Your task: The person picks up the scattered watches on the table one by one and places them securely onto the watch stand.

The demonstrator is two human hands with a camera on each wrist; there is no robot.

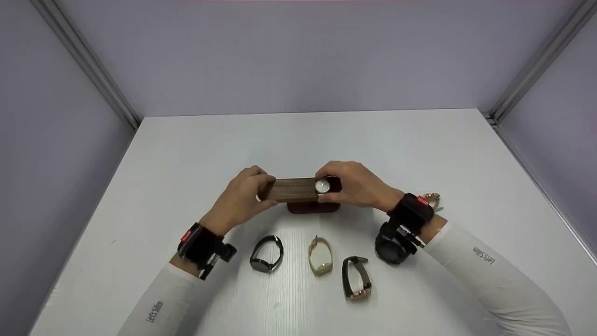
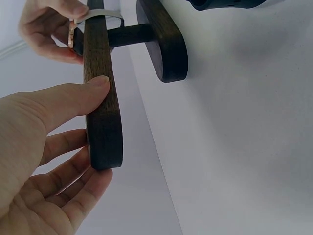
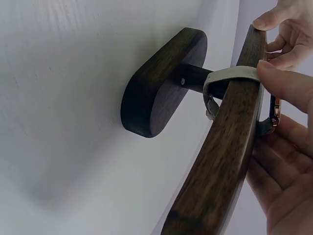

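Now the left hand holds one end of the wooden bar steady on its stand, so the right hand, pinching the watch, should slide it on slowly, its strap probably looped around the bar.

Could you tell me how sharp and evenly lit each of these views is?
Head view: soft, even light, faint shadows under the watch stand. Left wrist view: the near left hand looks slightly soft. Right wrist view: stand grain crisp, right hand cropped by the frame edge.

Bright, even overhead light; soft shadows cast on table; head view sharp; near fingers blurred in wrist views.
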